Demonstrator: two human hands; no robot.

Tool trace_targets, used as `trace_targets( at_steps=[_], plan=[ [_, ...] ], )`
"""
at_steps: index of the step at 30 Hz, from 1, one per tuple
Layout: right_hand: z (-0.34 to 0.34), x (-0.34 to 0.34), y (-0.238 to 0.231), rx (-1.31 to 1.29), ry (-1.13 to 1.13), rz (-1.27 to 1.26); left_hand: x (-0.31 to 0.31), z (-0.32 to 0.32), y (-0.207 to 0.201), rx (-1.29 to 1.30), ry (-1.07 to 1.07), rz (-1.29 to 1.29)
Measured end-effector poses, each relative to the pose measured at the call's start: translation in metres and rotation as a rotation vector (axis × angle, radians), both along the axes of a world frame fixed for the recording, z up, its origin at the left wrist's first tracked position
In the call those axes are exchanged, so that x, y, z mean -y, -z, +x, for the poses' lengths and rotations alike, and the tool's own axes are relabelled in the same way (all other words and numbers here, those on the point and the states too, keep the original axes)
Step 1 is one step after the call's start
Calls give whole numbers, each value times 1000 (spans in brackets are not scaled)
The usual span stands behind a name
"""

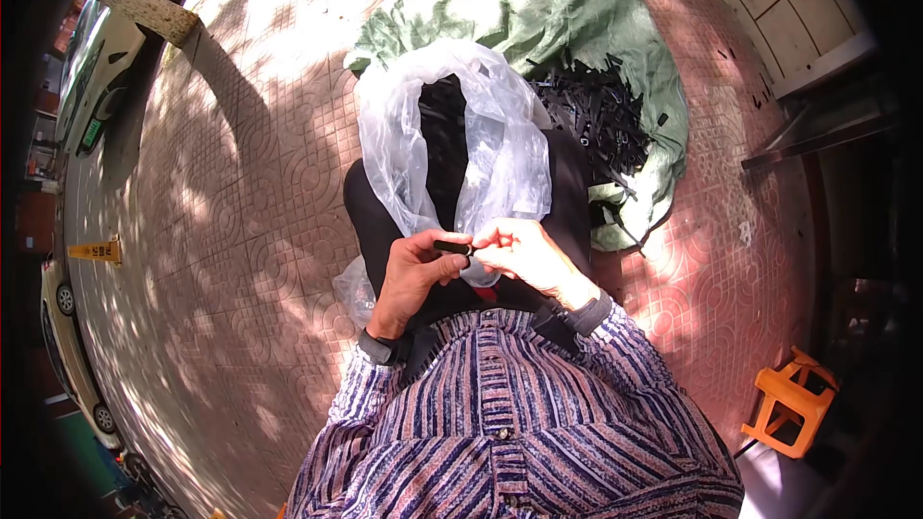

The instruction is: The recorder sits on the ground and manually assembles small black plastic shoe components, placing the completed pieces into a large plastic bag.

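Observation:
Above my lap, my left hand pinches a small black strip-like piece between thumb and fingers. My right hand meets it from the other side, its fingertips closed at the right end of the same piece. Across my knees lies a clear plastic bag with its mouth gaping; dark pieces show inside. Beyond my right knee, a heap of black pieces like those in the bag rests on a spread green woven sack. The exact kind of piece is too small to make out.
Patterned red paving surrounds me. An orange plastic stool stands at the lower right. A tree trunk and parked cars are on the left. A pale wall or step and a dark metal frame are on the right.

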State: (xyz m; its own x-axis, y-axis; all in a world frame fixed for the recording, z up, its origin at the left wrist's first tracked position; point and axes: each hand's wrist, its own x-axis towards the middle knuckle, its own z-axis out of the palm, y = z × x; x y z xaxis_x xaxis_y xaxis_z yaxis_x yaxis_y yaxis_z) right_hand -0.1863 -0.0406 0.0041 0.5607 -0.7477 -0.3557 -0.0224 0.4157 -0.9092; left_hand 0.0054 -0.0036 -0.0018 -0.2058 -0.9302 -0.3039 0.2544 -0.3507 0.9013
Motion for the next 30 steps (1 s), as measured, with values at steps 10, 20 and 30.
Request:
trace_targets(
  at_steps=[10,20,30],
  plan=[
    [1,1,1,16,-79,28,-4,-7,-3,71,0,-38],
    [17,8,14,-421,323,-1011,-2,-24,1,36,-246,29],
    [27,-5,11,-610,-13,-1289,-4,-29,9,627,-140,-335]
  ],
)
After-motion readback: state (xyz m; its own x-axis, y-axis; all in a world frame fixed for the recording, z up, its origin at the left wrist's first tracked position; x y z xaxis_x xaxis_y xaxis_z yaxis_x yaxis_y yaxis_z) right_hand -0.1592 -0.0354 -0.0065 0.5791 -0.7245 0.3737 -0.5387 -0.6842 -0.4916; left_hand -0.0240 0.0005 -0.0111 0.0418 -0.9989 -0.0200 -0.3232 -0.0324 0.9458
